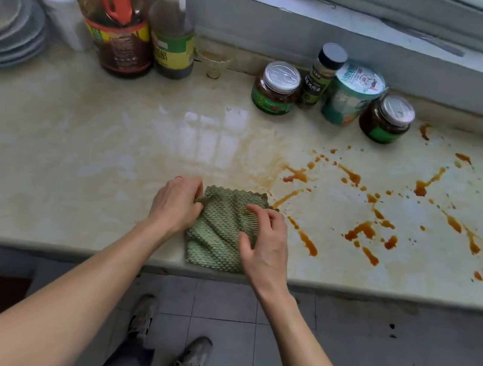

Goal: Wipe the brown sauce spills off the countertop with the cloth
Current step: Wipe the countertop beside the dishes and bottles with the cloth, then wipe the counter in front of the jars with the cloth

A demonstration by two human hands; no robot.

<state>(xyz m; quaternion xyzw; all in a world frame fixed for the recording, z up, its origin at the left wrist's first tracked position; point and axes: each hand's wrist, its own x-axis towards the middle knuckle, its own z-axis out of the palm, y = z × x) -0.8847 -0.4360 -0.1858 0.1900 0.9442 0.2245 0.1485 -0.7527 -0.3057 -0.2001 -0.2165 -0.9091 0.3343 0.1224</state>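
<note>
Two shoes (143,316) are standing on the tiled floor (333,355); the green cloth (220,227) is lying wrinkled at the front edge of the bench (66,139); the left hand (175,204) is pinching its left edge in a tight grip; the right hand (265,243) is curling fingers and thumb on its right side, bunching it; brown sauce spills (362,230) are sitting right of the cloth, the closest just beside it; jars (275,88) and bottles (173,23) are standing at the back.
</note>
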